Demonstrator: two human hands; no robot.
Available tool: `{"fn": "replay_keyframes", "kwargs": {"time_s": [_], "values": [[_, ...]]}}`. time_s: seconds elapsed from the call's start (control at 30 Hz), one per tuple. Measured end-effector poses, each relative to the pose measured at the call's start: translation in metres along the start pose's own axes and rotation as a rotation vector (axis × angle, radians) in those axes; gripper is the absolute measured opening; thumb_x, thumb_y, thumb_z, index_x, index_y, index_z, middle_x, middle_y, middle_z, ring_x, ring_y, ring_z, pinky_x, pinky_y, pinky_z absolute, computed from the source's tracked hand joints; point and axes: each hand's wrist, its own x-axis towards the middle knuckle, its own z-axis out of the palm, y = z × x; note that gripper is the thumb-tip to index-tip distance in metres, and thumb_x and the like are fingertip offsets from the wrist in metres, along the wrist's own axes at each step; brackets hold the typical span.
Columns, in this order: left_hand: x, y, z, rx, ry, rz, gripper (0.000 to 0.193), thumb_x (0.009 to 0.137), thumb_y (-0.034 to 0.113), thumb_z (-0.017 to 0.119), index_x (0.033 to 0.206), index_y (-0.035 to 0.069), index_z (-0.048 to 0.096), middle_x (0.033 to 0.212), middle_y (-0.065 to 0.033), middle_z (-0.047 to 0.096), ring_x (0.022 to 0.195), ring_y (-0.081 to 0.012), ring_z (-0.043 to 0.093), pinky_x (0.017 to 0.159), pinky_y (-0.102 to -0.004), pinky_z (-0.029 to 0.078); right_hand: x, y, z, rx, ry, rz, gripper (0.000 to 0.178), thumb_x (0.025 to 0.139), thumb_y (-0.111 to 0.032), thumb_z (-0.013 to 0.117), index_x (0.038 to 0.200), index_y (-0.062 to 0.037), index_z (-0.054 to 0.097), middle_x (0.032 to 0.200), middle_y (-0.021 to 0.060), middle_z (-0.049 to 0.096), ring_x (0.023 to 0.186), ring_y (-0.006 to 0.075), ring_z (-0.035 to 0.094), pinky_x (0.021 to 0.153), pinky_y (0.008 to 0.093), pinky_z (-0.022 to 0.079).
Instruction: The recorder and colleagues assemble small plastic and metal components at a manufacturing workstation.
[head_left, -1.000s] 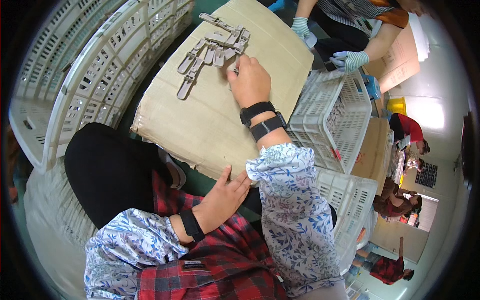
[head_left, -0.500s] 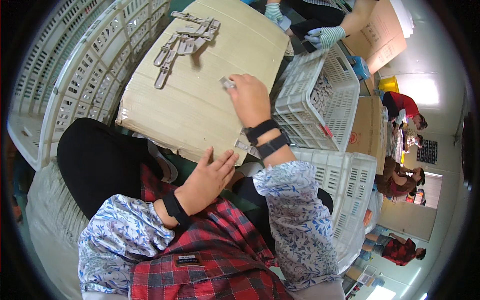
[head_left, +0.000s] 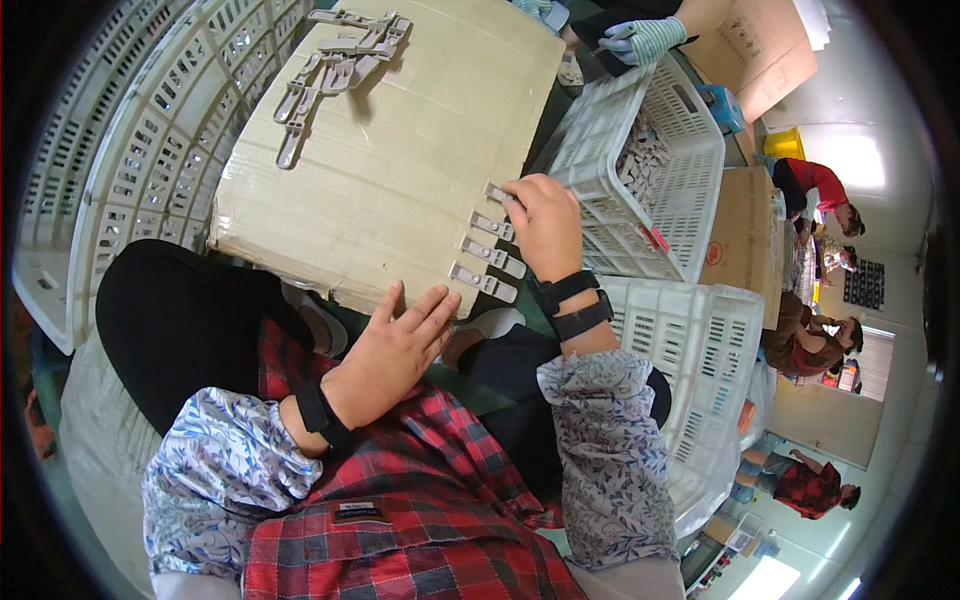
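Note:
My left hand (head_left: 388, 348) lies with fingers spread on the near edge of a cardboard sheet (head_left: 350, 205), holding nothing. At the sheet's right edge my right hand (head_left: 550, 228) pinches a small grey plastic clip (head_left: 496, 193); the fingers hide part of it. Just nearer than that hand, several similar grey clips (head_left: 484, 283) lie in a row, their ends sticking out over the right edge. Toward the far left of the sheet is a loose heap of grey clips (head_left: 338, 76), overlapping one another.
A white plastic crate (head_left: 600, 210) holding many small grey pieces stands right of the sheet, with another white crate (head_left: 690, 370) nearer me. Tall white baskets (head_left: 150, 150) flank the left. Across the sheet, another person's striped glove (head_left: 655, 40) shows. More people are farther right.
My right hand has moved right and slightly nearer, bringing the clip from mid-sheet to the right edge. The left hand stays at the near edge. The view has shifted slightly.

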Motion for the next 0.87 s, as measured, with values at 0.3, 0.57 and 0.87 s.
{"fn": "replay_keyframes", "kwargs": {"time_s": [0.3, 0.57, 0.87], "values": [[0.0012, 0.0005, -0.0001, -0.003, 0.002, -0.007, 0.049, 0.091, 0.023, 0.049, 0.138, 0.012, 0.054, 0.156, -0.0096, 0.033, 0.146, -0.0252, 0.027, 0.116, -0.0540, 0.022, 0.0014, -0.0019, 0.0060, -0.011, 0.001, -0.037, 0.016, 0.077, -0.009, 0.070, 0.093, -0.0094, 0.068, 0.089, 0.0044, 0.064, 0.092, 0.0266, 0.060, 0.082, 0.0416, 0.043], [0.0013, 0.0005, -0.0011, -0.014, -0.007, -0.011, 0.048, 0.091, 0.023, 0.048, 0.138, 0.012, 0.053, 0.156, -0.0085, 0.033, 0.146, -0.0242, 0.027, 0.117, -0.0538, 0.021, 0.0018, -0.0038, 0.0065, -0.023, -0.011, -0.031, 0.015, 0.075, -0.008, 0.071, 0.090, -0.0086, 0.067, 0.089, 0.0042, 0.063, 0.092, 0.0265, 0.060, 0.082, 0.0413, 0.043], [0.0020, 0.0008, -0.0001, -0.006, -0.003, -0.017, 0.048, 0.092, 0.023, 0.047, 0.138, 0.012, 0.054, 0.156, -0.0087, 0.034, 0.146, -0.0241, 0.028, 0.116, -0.0537, 0.022, 0.0026, -0.0015, 0.0097, -0.028, -0.023, -0.054, 0.015, 0.075, -0.008, 0.071, 0.090, -0.0083, 0.067, 0.090, 0.0048, 0.063, 0.094, 0.0268, 0.059, 0.082, 0.0416, 0.043]]}}
